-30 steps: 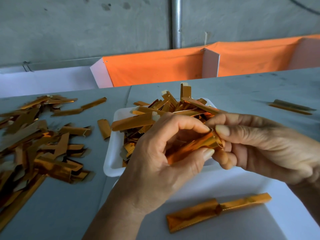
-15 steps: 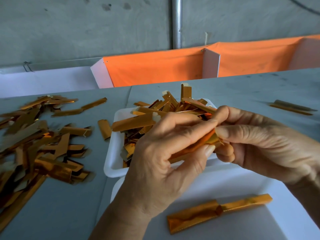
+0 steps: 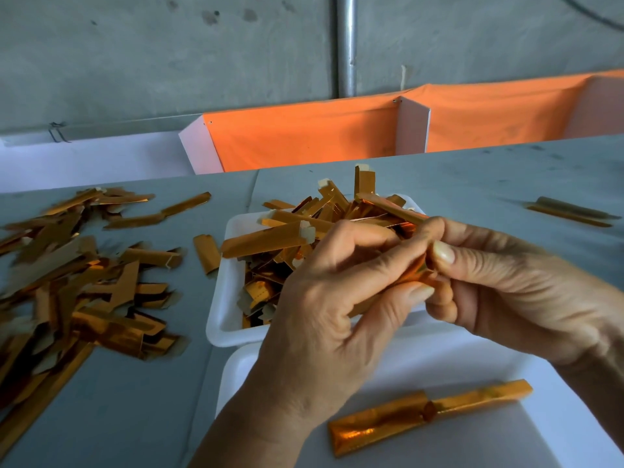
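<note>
My left hand (image 3: 324, 319) and my right hand (image 3: 506, 292) meet over the white tray (image 3: 223, 319), both pinching one shiny orange foil strip (image 3: 410, 276). Most of that strip is hidden between my fingers. The left thumb and fingers curl round its lower part, while the right thumb and fingertips grip its upper end. The tray holds a heap of several flat foil strips (image 3: 266, 238). One folded, joined foil piece (image 3: 429, 413) lies in the nearer white tray (image 3: 557, 434) below my hands.
A loose pile of foil strips (image 3: 67, 282) covers the grey table (image 3: 118, 400) at the left. Two strips (image 3: 570, 211) lie far right. Orange cloth bins (image 3: 304, 136) line the back edge under a concrete wall with a metal pipe (image 3: 346, 45).
My left fingers have closed tighter over the strip, hiding more of it. The hands have shifted slightly up, with the right fingertips now higher on the strip's end.
</note>
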`<state>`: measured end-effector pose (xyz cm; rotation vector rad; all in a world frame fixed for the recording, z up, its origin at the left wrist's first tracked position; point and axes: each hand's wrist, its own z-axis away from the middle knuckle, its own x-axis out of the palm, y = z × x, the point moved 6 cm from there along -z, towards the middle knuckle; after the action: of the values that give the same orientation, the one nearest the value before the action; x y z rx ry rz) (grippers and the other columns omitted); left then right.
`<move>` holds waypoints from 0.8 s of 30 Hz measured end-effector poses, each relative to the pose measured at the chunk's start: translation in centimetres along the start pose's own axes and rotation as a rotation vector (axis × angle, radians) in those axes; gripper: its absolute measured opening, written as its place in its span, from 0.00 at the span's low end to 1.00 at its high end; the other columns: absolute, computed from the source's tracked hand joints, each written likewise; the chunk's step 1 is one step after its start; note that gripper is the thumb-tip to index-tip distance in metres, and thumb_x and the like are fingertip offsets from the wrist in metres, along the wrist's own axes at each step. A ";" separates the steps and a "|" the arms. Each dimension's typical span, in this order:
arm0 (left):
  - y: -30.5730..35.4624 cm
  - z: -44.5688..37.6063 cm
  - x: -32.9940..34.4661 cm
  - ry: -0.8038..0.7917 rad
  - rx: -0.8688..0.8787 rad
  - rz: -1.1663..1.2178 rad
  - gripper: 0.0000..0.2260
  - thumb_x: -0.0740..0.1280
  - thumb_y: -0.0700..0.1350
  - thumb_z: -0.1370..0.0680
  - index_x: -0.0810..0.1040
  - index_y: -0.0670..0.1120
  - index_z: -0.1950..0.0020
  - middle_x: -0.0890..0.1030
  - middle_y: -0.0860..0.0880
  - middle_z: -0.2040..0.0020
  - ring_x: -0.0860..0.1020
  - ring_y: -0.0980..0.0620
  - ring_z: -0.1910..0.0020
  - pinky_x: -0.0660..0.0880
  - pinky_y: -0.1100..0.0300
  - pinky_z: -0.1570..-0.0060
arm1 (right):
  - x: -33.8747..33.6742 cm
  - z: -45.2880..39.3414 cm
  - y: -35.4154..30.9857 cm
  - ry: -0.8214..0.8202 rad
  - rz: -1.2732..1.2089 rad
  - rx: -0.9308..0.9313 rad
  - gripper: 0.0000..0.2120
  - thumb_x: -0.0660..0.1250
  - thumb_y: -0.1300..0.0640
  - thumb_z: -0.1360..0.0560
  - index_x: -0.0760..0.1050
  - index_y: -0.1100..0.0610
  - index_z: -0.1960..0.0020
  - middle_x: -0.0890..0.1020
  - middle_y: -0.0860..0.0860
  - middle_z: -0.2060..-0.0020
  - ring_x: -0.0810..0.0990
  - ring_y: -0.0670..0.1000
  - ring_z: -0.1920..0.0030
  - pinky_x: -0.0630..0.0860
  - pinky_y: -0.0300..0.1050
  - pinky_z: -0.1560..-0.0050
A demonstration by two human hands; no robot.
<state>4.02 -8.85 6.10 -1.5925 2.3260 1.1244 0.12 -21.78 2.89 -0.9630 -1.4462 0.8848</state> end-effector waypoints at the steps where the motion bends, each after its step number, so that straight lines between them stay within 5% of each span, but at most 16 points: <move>1: -0.1 0.0 0.0 0.001 -0.008 0.010 0.18 0.66 0.42 0.24 0.73 0.40 0.34 0.76 0.46 0.47 0.76 0.53 0.44 0.73 0.66 0.46 | 0.0 0.0 -0.1 -0.009 -0.017 -0.003 0.16 0.81 0.53 0.40 0.81 0.58 0.58 0.80 0.52 0.69 0.80 0.45 0.71 0.78 0.37 0.69; 6: -0.4 0.1 0.0 0.008 -0.059 0.003 0.19 0.64 0.43 0.22 0.72 0.39 0.32 0.75 0.48 0.44 0.75 0.55 0.43 0.72 0.68 0.47 | -0.2 0.0 -0.4 -0.012 -0.010 -0.024 0.17 0.79 0.55 0.38 0.82 0.58 0.51 0.80 0.51 0.66 0.80 0.45 0.69 0.78 0.37 0.68; 18: -0.5 0.1 0.1 -0.032 -0.070 -0.172 0.21 0.64 0.46 0.24 0.73 0.40 0.32 0.77 0.52 0.51 0.74 0.61 0.52 0.73 0.71 0.54 | -0.5 0.1 -0.3 0.023 0.086 -0.048 0.16 0.80 0.54 0.39 0.81 0.58 0.54 0.79 0.51 0.69 0.76 0.46 0.73 0.75 0.35 0.70; 24: -1.5 0.4 0.2 -0.045 -0.173 -0.077 0.14 0.65 0.43 0.23 0.79 0.42 0.39 0.77 0.52 0.55 0.77 0.54 0.55 0.75 0.63 0.59 | -0.2 -0.2 -1.1 0.031 0.360 -0.191 0.22 0.79 0.50 0.38 0.81 0.54 0.47 0.80 0.52 0.57 0.75 0.45 0.70 0.73 0.37 0.71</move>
<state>5.08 -8.96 4.95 -1.6778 2.1713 1.3617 0.26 -22.45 3.87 -1.4047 -1.3703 0.9966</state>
